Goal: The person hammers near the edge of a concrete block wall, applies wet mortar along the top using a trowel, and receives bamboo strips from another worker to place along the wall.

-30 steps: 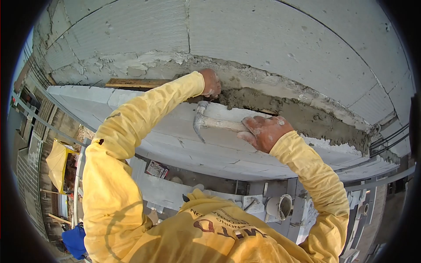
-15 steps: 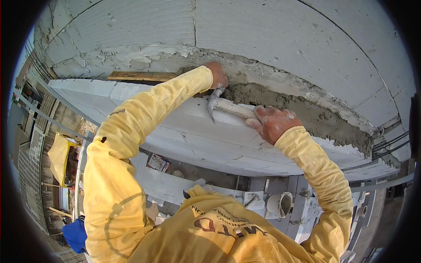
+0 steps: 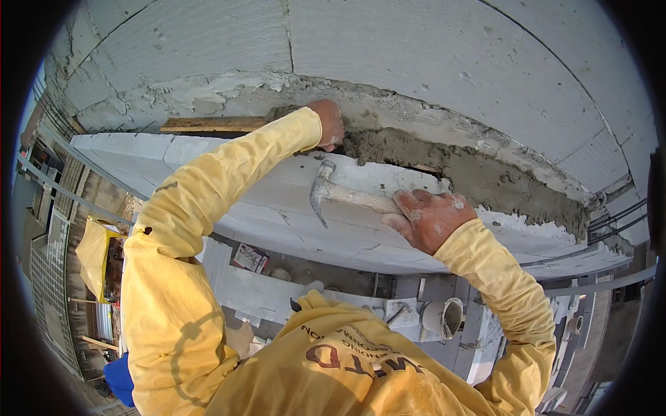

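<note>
A claw hammer point(image 3: 357, 199) with a mortar-spattered handle is in my right hand point(image 3: 431, 218), whose fingers wrap round the handle's end. Its head points left, over the white block wall point(image 3: 277, 191) and below my left hand point(image 3: 327, 123). That left hand is closed at the gap along the top of the wall; whatever its fingers hold is hidden. Beside it, wet grey mortar point(image 3: 479, 177) fills the gap to the right. A wooden strip point(image 3: 211, 124) lies in the gap to the left, partly behind my left forearm.
Large grey panels point(image 3: 430, 55) rise beyond the gap. Thin dark bars point(image 3: 617, 225) stick out at the far right. Below the wall are a bucket point(image 3: 442, 317) and pale planks point(image 3: 267, 298). A yellow canopy point(image 3: 97, 256) stands down at the left.
My right hand has drawn the hammer head down and left, away from my left hand. The left hand stays closed at the gap while the whole view shifts slightly.
</note>
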A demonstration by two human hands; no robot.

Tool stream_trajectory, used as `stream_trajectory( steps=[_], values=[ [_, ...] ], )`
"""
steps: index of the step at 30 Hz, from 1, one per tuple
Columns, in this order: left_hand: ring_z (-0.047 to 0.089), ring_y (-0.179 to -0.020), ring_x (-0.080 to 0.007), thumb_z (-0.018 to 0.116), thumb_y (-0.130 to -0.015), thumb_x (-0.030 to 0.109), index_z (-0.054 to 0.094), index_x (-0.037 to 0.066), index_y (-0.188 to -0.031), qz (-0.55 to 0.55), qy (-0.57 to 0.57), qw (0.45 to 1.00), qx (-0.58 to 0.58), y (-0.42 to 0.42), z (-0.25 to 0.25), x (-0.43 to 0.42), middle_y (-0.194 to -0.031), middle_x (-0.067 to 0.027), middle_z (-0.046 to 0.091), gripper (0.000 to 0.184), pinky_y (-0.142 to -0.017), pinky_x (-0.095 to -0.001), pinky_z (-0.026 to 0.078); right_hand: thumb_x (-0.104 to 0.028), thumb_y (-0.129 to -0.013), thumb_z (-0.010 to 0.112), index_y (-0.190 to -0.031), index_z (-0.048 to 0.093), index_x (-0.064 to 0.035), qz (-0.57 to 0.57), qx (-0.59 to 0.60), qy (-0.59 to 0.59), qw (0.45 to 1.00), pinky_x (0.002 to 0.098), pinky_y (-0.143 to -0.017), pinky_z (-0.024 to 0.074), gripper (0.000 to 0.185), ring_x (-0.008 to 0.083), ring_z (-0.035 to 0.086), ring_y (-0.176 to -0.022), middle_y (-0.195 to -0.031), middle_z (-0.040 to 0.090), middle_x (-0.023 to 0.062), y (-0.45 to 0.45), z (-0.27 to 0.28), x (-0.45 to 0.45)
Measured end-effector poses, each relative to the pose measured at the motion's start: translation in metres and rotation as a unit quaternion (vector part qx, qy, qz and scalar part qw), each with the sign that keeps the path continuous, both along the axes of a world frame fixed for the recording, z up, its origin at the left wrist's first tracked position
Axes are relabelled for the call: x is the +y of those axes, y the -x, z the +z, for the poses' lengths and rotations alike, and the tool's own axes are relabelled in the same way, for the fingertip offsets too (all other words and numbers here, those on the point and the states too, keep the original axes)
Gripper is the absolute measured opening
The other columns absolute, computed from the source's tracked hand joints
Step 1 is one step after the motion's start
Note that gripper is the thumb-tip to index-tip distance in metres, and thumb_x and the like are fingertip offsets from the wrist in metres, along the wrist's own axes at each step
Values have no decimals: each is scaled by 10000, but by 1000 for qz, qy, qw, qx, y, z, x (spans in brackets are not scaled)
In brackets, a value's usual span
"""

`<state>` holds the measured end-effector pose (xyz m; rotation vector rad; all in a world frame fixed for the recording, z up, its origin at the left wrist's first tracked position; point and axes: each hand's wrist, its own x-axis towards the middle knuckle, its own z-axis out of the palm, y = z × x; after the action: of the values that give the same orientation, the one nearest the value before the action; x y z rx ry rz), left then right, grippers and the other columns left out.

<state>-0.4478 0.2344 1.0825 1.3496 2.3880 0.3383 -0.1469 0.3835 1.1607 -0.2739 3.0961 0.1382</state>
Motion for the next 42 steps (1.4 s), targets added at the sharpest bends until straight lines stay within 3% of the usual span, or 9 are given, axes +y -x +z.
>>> stream_trajectory(
  steps=[3,7,13,17,19,25,34,40,42],
  values=[
    [637,-559,-171,648,-727,121,712,63,-755,-81,-5,995,53,24,-23,-4,-668,-49,678,90,-576,-349,513,-525,-972,412,-1247,518,-104,-18,-73,11,997,505,-833,517,513,381,675,-905,-1080,660,174,10,9,0],
    [658,-599,-193,627,-759,171,728,85,-781,75,117,989,40,-22,21,10,-661,-57,688,135,-613,-363,527,-525,-972,412,-1235,529,-101,-15,-71,19,997,498,-830,520,512,377,677,-903,-1065,666,174,17,6,1],
    [681,-596,-187,617,-757,121,715,40,-783,145,63,987,-16,-41,37,8,-699,-76,707,129,-612,-326,533,-523,-966,433,-1213,549,-92,-14,-64,21,998,489,-812,527,510,367,681,-868,-1041,674,167,23,4,4],
    [684,-588,-189,607,-772,118,704,20,-802,48,58,995,63,-37,32,4,-693,-83,702,141,-610,-325,534,-526,-947,483,-1170,584,-76,-13,-42,30,999,475,-792,534,513,349,683,-840,-1008,682,159,25,3,5],
    [681,-602,-201,601,-794,142,704,32,-814,145,59,988,3,-42,38,8,-691,-69,697,151,-615,-343,534,-519,-954,464,-1169,584,-82,-7,-40,31,999,476,-780,538,501,355,683,-849,-1015,679,167,29,4,7],
    [670,-776,-274,600,-802,199,714,124,-873,-211,162,863,429,-6,0,10,-837,-41,691,153,-667,-389,544,-524,-950,467,-1175,590,-93,-12,-31,9,999,471,-792,537,501,347,678,-884,-1040,676,166,37,0,8],
    [688,-880,-322,605,-794,143,742,120,-1016,-170,190,912,322,-5,4,17,-994,-109,715,262,-755,-417,559,-520,-968,421,-1172,599,-90,18,-38,37,998,468,-770,549,508,360,680,-880,-1050,677,171,39,-2,9],
    [665,-875,-276,588,-813,213,715,173,-921,-195,240,876,371,-3,-1,18,-927,-34,684,171,-727,-396,542,-539,-959,426,-1175,611,-116,120,18,8,993,462,-796,547,510,349,682,-898,-1042,684,156,25,1,8],
    [666,-883,-280,583,-824,214,716,176,-932,-150,189,911,335,0,-3,14,-937,-39,685,176,-727,-398,542,-548,-955,431,-1193,608,-128,44,-1,6,999,459,-799,547,515,345,683,-896,-1041,685,152,42,-6,17]
  ],
)
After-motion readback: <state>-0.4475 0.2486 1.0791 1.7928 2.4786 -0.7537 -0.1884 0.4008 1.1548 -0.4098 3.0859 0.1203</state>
